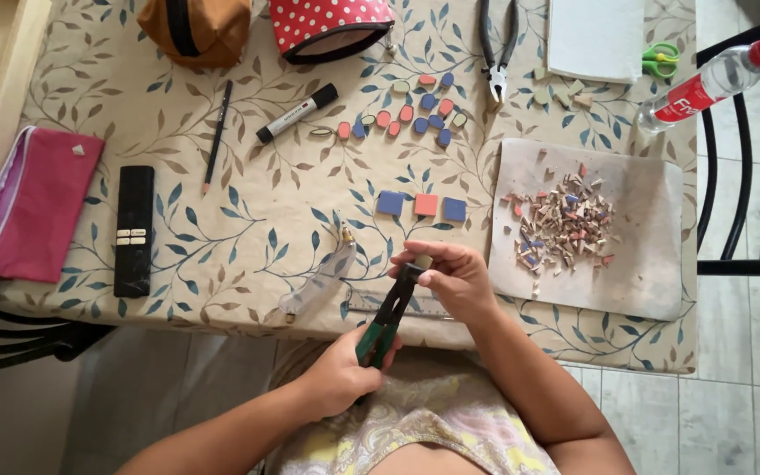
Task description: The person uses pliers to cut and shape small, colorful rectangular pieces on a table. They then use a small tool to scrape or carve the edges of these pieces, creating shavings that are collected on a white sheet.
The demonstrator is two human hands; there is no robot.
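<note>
Here, a table point(248, 220) under a leaf-patterned cloth, spread with work: pink pouch point(32, 207) at far left, black remote point(134, 230) beside it, pencil point(216, 138) and marker point(296, 113) further up. To the right, a pale mat point(653, 229) heaped with tile scraps point(563, 224). Mid-table, three square tiles point(425, 206) in a row, and above them a scatter of rounded pieces point(415, 110). Near the front edge, a clear ruler point(402, 303).

Left hand point(338, 380) wrapped shut around the green grips of the tile nippers point(389, 317). Right hand point(452, 273) just above the table edge, fingertips pinching a small pale tile piece point(423, 261) at the nipper head.

Best done, probably, with only the tile's edge in the bite, fingertips kept behind the blades, a slow even squeeze, and the work held nearer the mat for falling chips.
</note>
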